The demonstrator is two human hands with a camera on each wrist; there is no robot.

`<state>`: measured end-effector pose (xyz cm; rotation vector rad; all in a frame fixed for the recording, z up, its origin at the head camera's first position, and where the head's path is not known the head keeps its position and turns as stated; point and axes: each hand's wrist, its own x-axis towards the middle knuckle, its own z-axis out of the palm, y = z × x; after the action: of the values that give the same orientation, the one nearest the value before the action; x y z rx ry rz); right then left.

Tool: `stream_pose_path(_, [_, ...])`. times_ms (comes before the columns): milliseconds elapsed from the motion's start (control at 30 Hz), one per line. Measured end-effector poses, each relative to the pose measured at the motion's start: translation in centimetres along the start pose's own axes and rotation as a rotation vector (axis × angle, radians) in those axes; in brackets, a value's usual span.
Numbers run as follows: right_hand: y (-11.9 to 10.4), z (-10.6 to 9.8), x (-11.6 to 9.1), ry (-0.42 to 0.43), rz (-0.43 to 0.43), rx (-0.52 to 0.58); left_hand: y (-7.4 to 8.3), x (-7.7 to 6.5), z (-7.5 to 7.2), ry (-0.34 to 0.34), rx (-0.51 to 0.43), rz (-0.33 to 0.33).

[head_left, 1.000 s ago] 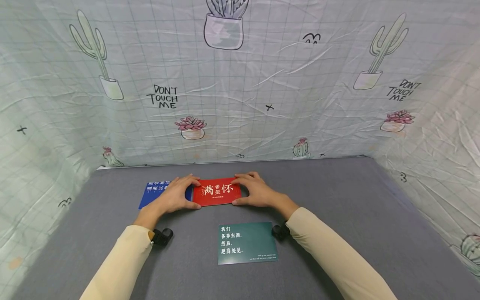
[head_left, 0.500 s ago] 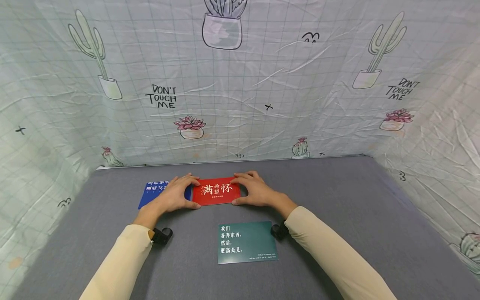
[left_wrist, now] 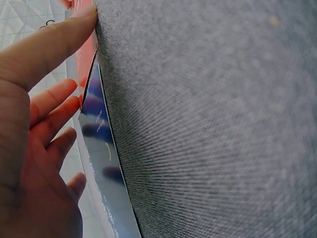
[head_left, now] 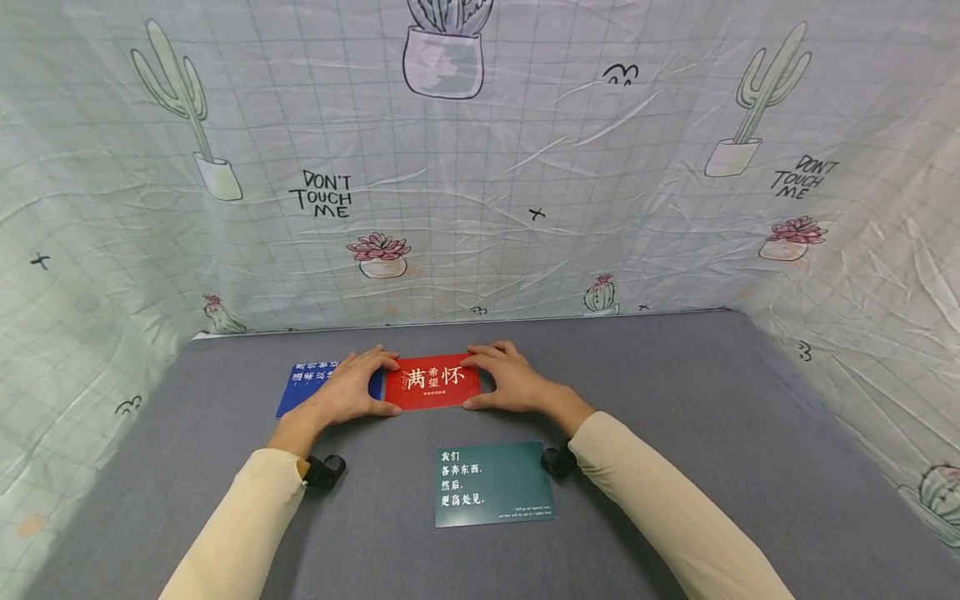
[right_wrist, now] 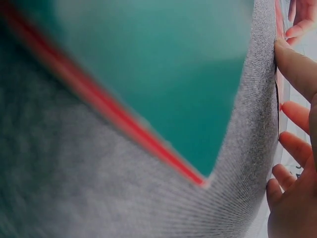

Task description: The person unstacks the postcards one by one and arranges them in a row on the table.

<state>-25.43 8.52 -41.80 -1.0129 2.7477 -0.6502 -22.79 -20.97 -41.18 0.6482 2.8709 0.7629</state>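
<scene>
A red postcard (head_left: 435,402) with white Chinese characters lies at the back of the table. My left hand (head_left: 351,390) holds its left end, thumb at the near corner and fingertips at the far one. At the opposite end, my right hand (head_left: 517,385) grips the card the same way. Under and behind the left hand is a blue postcard (head_left: 298,393), partly hidden, its right end meeting the red one. In the left wrist view, the thumb (left_wrist: 74,32) presses the red card's near edge. Nearer to me lies a dark green postcard (head_left: 510,483) with white writing.
The grey table (head_left: 675,433) reaches back to a hanging cloth (head_left: 480,183) printed with cacti, which also encloses the sides. A black wrist camera (head_left: 558,461) on the right wrist overlaps the green card's right edge in the head view.
</scene>
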Motion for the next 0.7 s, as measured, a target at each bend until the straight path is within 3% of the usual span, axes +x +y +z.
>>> stream_pose_path(700, [-0.23,-0.01,-0.02,0.003,0.004,-0.012,-0.12,-0.13,0.29,0.018,-0.006,0.001])
